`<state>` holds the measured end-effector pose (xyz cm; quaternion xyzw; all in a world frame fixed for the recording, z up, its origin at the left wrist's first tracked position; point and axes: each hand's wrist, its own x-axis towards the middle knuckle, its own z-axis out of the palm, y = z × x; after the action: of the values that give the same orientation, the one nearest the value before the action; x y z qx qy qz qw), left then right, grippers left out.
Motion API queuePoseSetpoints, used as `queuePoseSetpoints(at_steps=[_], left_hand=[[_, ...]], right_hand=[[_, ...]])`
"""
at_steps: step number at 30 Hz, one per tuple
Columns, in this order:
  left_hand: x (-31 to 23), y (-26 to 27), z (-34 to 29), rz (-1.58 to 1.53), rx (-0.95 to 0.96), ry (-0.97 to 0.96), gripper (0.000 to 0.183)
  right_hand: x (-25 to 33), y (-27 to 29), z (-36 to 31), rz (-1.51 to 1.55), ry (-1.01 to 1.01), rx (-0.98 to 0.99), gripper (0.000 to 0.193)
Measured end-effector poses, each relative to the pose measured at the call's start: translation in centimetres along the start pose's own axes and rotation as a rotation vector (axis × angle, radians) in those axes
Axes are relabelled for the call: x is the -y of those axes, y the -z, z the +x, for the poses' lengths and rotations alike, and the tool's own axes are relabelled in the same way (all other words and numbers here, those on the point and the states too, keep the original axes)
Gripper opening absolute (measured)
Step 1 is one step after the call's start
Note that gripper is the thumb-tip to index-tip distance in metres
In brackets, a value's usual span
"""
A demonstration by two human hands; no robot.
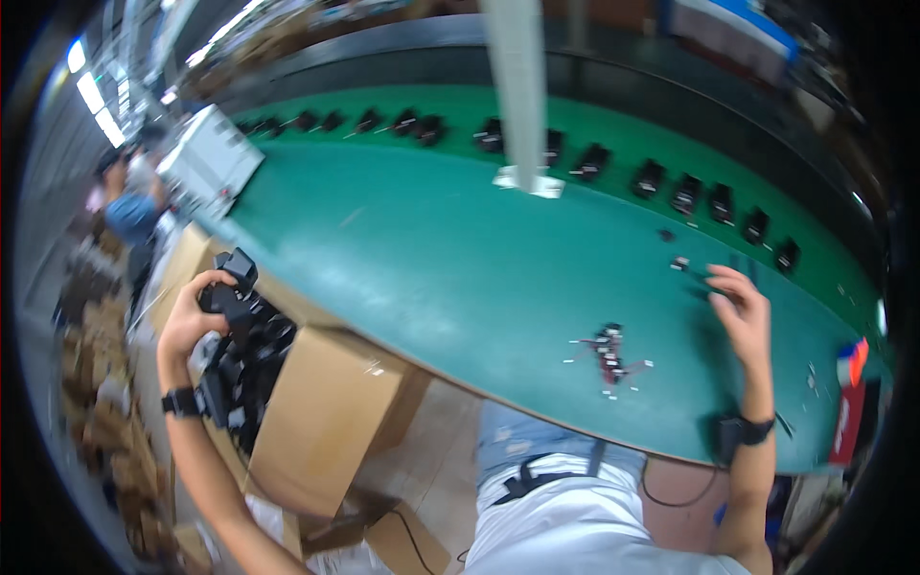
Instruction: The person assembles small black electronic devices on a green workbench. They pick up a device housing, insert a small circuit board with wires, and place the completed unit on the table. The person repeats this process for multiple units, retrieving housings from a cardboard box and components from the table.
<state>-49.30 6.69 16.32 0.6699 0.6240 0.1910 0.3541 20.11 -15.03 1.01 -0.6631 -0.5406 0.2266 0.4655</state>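
My left hand (191,316) is closed round a black plastic housing (230,305), held over an open cardboard box (321,417) beside the table. Black plastic parts (273,335) fill that box. My right hand (743,311) hovers over the right side of the green table (450,278), its fingers curved and thumb apart, with nothing clear between them. Close to its fingertips lies a small dark piece (679,263), blurred. Nearer to me on the tabletop is a small cluster of electronic parts with red wires and white connectors (609,356).
A row of black units (649,178) lines a lighter green belt (460,115) beyond the table. A pale post (522,96) stands at the table's far edge. At left is a white box-shaped machine (211,158), with a person in blue (132,216) past it.
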Motion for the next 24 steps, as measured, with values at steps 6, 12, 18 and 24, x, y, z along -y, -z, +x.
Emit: queuePoseSetpoints(at_steps=[6,12,18,24], left_hand=[[-14.9,-21.0,4.9,0.593,0.252,-0.636,0.058],[-17.2,-32.9,6.7,0.438,0.389,-0.658,0.067],[-18.7,-33.3,4.2,0.394,0.349,-0.608,0.093],[-18.9,-32.5,5.0,-0.365,0.497,-0.368,0.049]], right_hand=[[3.4,-5.6,0.2,-0.338,0.268,0.213,0.024],[2.1,-4.0,2.0,-0.459,0.186,-0.102,0.032],[-0.8,-4.1,3.6,-0.382,-0.028,-0.035,0.025],[-1.7,-3.2,2.8,0.001,0.038,-0.067,0.009]])
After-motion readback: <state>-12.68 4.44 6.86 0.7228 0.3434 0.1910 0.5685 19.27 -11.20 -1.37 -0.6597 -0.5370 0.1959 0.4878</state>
